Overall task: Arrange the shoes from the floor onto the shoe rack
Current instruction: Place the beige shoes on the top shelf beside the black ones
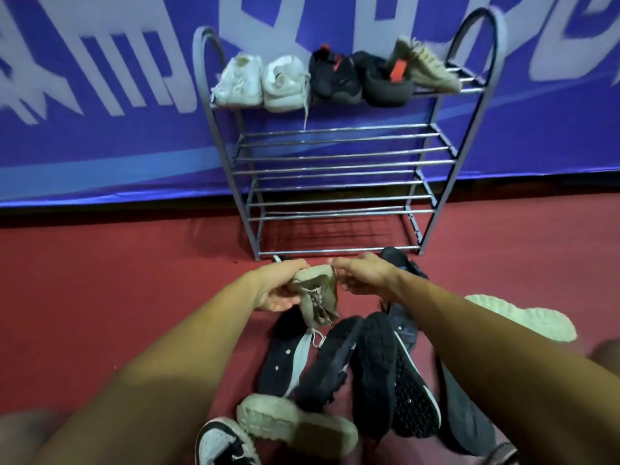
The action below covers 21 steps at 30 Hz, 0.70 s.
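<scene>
A grey metal shoe rack (pixel 335 152) stands against the blue wall banner. Its top shelf holds two white sneakers (pixel 261 82), two black shoes with red tabs (pixel 339 77) and one beige shoe (pixel 426 67) at the right end. The lower shelves are bare bars. In front of the rack I hold a beige sneaker (pixel 318 293) above the floor, toe pointing away from me. My left hand (pixel 278 286) grips its left side and my right hand (pixel 362 276) grips its right side.
A pile of shoes lies on the red floor below my arms: several black sneakers (pixel 369 370), a black sandal (pixel 285 357), a pale-soled shoe (pixel 295 427), a black-and-white sneaker (pixel 221 444) and a pale green sole (pixel 523 317) at the right.
</scene>
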Each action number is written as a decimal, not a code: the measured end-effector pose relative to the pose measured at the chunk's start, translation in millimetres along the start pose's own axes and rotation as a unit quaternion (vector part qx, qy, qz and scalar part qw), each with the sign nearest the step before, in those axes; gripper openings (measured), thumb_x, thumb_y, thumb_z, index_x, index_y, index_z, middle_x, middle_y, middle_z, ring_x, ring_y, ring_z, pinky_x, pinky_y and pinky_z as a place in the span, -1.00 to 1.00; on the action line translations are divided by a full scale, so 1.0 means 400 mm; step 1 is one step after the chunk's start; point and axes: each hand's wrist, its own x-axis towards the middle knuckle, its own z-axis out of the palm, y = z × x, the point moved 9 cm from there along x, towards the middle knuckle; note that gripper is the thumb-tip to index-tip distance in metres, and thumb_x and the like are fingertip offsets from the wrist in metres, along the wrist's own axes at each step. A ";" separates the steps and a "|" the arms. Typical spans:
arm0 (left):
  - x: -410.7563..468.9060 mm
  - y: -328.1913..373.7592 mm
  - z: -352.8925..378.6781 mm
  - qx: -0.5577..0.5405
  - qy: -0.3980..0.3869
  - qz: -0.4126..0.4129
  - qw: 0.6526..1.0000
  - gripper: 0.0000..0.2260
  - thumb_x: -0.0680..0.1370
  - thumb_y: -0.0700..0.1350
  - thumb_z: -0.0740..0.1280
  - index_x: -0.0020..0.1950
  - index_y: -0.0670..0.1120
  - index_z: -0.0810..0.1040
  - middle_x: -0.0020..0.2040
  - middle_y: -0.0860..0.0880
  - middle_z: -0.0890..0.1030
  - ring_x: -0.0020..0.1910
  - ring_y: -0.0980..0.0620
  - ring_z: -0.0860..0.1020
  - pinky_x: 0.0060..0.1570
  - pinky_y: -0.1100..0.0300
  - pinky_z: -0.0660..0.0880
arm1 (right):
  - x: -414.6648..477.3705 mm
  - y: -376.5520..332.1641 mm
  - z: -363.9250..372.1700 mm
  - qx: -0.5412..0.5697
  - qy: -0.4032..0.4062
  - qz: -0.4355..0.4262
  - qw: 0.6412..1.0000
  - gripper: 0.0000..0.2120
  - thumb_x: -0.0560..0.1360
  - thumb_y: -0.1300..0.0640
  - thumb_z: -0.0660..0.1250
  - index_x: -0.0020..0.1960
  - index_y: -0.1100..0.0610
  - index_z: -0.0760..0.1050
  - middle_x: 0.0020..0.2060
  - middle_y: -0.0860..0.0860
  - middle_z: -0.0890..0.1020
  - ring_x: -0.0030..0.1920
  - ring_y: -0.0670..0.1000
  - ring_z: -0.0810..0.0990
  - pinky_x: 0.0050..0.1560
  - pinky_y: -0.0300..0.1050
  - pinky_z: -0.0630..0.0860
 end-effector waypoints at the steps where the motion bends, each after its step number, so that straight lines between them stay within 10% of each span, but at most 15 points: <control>1: -0.013 0.026 0.011 -0.005 0.000 0.014 1.000 -0.76 0.43 0.15 0.38 -0.06 0.00 0.55 -0.20 0.02 0.58 -0.27 0.06 0.57 -0.15 0.22 0.51 | -0.015 -0.018 -0.024 0.008 0.015 -0.012 1.000 -0.66 0.49 -0.07 0.44 -0.33 0.07 0.45 -0.46 0.00 0.46 -0.42 -0.02 0.45 -0.42 -0.25 0.37; 13: -0.185 0.379 0.100 -0.159 -0.048 0.211 0.963 -0.96 0.46 -0.13 0.43 -0.11 -0.06 0.63 -0.28 -0.05 0.61 -0.41 0.06 0.56 -0.40 0.24 0.51 | -0.183 -0.279 -0.253 0.079 0.143 -0.144 0.976 -0.74 0.53 -0.04 0.37 -0.03 0.14 0.42 -0.29 0.14 0.60 -0.43 -0.02 0.52 -0.45 -0.28 0.38; 21: -0.261 0.546 0.132 -0.121 0.010 0.387 0.914 -0.57 0.28 -0.45 0.33 -0.04 0.00 0.69 -0.03 -0.10 0.65 -0.13 -0.04 0.59 -0.15 0.14 0.54 | -0.224 -0.275 -0.375 0.081 0.169 -0.084 0.979 -0.77 0.59 0.01 0.31 0.05 0.19 0.52 -0.22 0.07 0.58 -0.42 -0.06 0.47 -0.41 -0.28 0.39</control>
